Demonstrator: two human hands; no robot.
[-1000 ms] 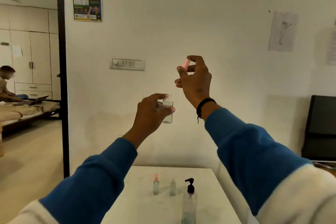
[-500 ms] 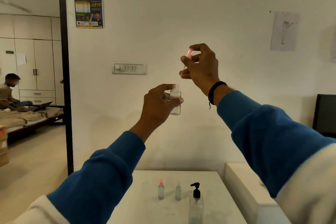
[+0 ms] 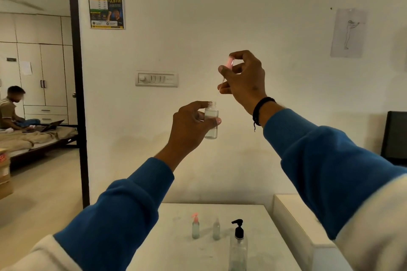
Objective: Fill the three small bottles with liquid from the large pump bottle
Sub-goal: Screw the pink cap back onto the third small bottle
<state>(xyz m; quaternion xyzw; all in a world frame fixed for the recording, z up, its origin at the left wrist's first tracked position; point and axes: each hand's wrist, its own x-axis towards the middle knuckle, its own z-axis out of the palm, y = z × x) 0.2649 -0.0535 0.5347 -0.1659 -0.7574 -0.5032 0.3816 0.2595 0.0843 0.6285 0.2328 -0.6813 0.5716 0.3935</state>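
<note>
My left hand holds a small clear bottle upright at chest height, uncapped, with clear liquid inside. My right hand pinches a pink spray cap above it; its thin dip tube hangs down toward the bottle's mouth. On the white table below stand a small bottle with a pink spray top, a small capless bottle beside it, and the large clear pump bottle with a black pump head.
A second white table adjoins on the right. A black chair stands at the far right. A wall switch plate and poster hang ahead. Through the doorway on the left a person sits on a bed.
Both hands have risen slightly in view and the right hand has lifted the pink cap higher, so the dip tube now shows between cap and bottle. The view has tilted a little.
</note>
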